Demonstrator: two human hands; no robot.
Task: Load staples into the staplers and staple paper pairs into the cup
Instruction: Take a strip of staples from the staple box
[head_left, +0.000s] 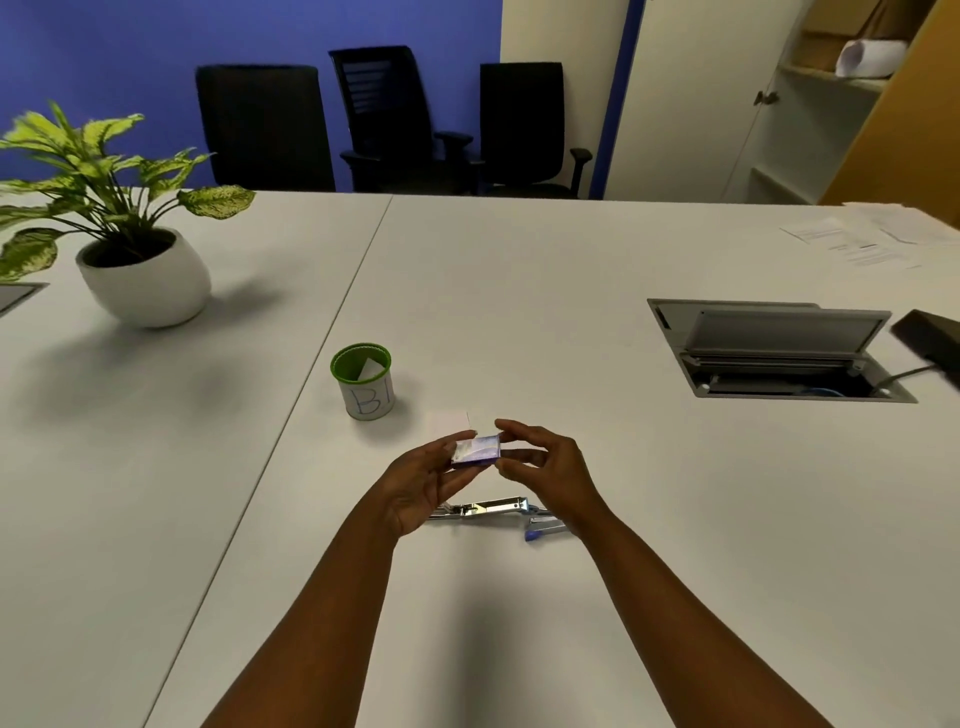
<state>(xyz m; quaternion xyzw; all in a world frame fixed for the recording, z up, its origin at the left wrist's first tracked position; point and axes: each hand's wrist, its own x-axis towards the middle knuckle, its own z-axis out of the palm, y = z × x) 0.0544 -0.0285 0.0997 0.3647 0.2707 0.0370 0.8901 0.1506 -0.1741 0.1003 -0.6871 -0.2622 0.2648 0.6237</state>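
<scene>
White worktop (519, 623) carries an opened stapler (493, 512), ready for loading. Above it, the left hand (421, 483) cradles a staple box (475, 450) while the right hand (545, 467) pinches its end. Beyond, the cup (363, 382) holds paper.

Small purple staple box (477, 450) held above table, opened chrome stapler (488, 508) lying flat, green-rimmed cup (363, 382) upright

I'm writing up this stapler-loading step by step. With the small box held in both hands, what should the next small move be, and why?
Probably open the staple box and draw out a strip. The left hand cradles it while the right hand pinches its end, and the stapler lies opened flat on the table beneath, its metal channel exposed, seemingly ready for staples.
</scene>
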